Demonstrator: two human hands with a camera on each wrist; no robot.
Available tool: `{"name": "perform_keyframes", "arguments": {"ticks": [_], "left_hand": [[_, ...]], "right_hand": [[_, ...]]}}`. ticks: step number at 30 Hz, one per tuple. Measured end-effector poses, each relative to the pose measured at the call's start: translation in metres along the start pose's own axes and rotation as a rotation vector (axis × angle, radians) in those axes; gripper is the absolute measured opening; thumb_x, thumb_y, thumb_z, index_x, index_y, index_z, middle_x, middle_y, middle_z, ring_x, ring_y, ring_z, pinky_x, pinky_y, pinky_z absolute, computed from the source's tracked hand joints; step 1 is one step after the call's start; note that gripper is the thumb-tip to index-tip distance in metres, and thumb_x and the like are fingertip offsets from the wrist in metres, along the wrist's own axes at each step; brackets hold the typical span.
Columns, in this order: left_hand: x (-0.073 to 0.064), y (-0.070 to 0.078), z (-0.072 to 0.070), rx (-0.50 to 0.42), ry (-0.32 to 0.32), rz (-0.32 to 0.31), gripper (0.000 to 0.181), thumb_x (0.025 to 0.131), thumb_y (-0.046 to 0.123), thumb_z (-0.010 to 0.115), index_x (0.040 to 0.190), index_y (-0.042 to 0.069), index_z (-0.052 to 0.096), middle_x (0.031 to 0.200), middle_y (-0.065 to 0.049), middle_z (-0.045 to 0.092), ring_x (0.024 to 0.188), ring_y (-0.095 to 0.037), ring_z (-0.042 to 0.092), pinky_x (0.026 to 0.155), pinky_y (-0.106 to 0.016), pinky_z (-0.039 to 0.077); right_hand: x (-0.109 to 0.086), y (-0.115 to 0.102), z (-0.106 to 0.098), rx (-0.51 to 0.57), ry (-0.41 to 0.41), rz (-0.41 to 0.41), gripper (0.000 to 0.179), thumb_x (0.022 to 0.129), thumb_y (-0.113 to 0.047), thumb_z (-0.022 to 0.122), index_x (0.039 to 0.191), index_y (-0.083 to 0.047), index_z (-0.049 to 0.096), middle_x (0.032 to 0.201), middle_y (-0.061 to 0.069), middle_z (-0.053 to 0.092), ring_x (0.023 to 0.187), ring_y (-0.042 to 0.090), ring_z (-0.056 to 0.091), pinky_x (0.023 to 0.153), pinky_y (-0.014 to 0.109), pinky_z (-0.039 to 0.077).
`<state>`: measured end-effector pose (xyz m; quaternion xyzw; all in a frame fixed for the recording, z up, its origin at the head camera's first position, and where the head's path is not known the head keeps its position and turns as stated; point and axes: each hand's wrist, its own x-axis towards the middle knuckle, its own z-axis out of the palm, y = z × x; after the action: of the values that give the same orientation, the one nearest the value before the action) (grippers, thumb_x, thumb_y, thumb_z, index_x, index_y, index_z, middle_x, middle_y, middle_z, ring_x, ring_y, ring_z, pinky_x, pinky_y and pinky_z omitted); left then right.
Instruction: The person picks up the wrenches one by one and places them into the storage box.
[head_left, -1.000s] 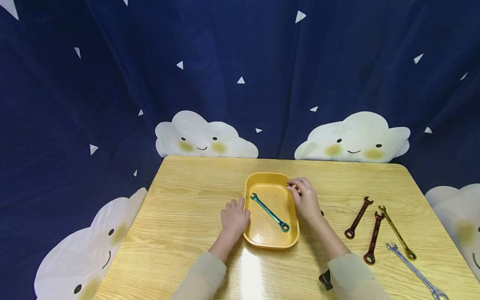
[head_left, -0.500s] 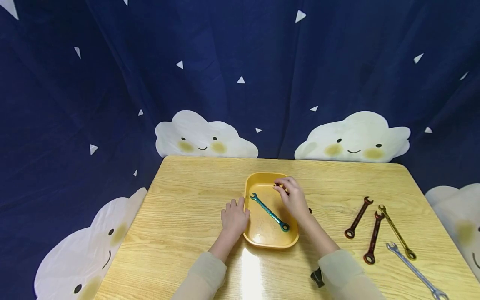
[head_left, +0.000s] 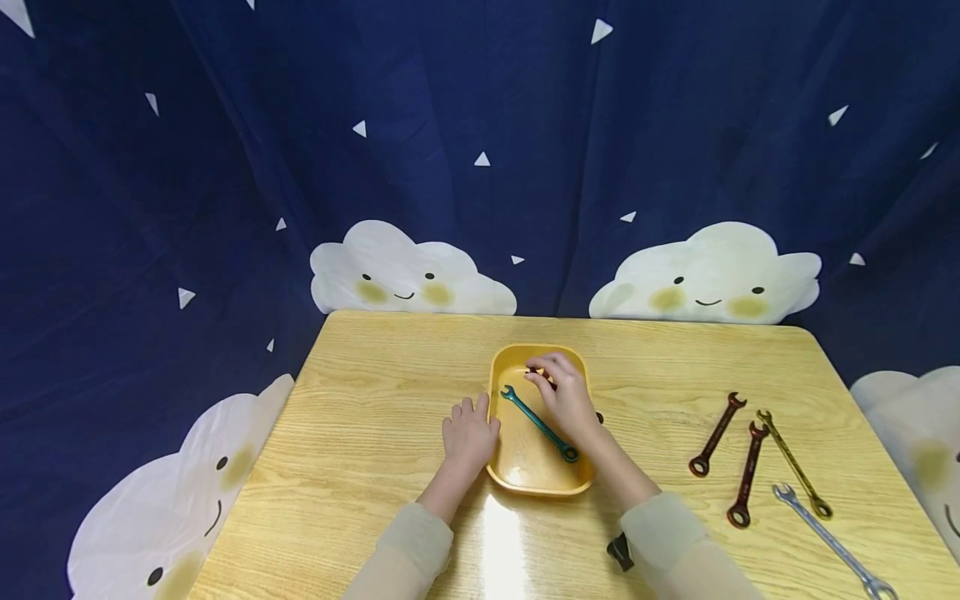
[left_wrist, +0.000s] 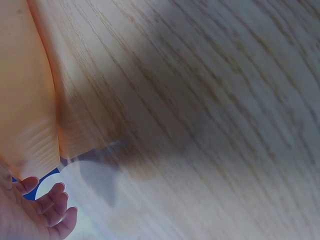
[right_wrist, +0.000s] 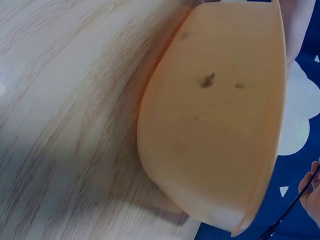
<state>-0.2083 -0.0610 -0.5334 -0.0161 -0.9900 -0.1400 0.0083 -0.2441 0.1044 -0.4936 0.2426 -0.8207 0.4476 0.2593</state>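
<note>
My right hand [head_left: 567,404] pinches a dark wrench [head_left: 598,418] over the right half of the yellow tray [head_left: 542,492]. One end of this wrench pokes out past the fingertips, the other beyond the back of the hand; its middle is hidden. In the right wrist view the wrench [right_wrist: 286,212] shows as a thin dark shaft beside the tray's wall [right_wrist: 215,130]. A teal combination wrench [head_left: 536,422] lies diagonally on the tray floor. At the tray's left side rests my left hand [head_left: 470,433], its fingers loosely extended against the rim.
On the right of the wooden table [head_left: 375,400] lie two dark red wrenches [head_left: 717,437], a gold wrench [head_left: 797,467] and a silver wrench [head_left: 832,539]. A small black object [head_left: 620,552] sits by the right sleeve. Behind hangs a blue curtain [head_left: 435,100].
My right hand has moved left with the dark wrench, from the tray's right rim to over its inside. The left hand and the teal wrench have stayed in place.
</note>
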Motion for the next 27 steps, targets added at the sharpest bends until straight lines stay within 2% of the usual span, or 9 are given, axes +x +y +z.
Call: {"name": "perform_keyframes", "arguments": {"ticks": [5, 13, 27], "left_hand": [[0.001, 0.0, 0.001, 0.002, 0.004, -0.002, 0.034, 0.089, 0.031, 0.049, 0.118, 0.014, 0.046, 0.098, -0.012, 0.053, 0.088, -0.029, 0.05, 0.069, -0.042, 0.041], [0.002, 0.0, 0.0, 0.005, -0.008, -0.013, 0.039, 0.089, 0.032, 0.049, 0.125, 0.015, 0.045, 0.103, -0.013, 0.053, 0.091, -0.029, 0.049, 0.072, -0.043, 0.041], [0.001, 0.0, 0.001, 0.018, -0.005, -0.012, 0.036, 0.089, 0.032, 0.05, 0.12, 0.015, 0.046, 0.1, -0.013, 0.053, 0.089, -0.029, 0.05, 0.07, -0.042, 0.041]], "right_hand": [[-0.001, -0.001, 0.007, -0.003, -0.023, 0.0, 0.013, 0.082, -0.007, 0.066, 0.094, -0.002, 0.067, 0.091, 0.006, 0.059, 0.074, 0.014, 0.055, 0.058, 0.019, 0.048], [-0.004, -0.002, 0.016, 0.01, -0.051, 0.008, 0.013, 0.083, -0.005, 0.064, 0.095, -0.002, 0.067, 0.09, 0.006, 0.059, 0.08, 0.016, 0.059, 0.059, 0.021, 0.05], [-0.018, 0.007, 0.033, 0.021, -0.073, 0.145, 0.014, 0.08, -0.004, 0.067, 0.094, -0.004, 0.067, 0.087, 0.003, 0.058, 0.074, 0.013, 0.055, 0.058, 0.023, 0.046]]}}
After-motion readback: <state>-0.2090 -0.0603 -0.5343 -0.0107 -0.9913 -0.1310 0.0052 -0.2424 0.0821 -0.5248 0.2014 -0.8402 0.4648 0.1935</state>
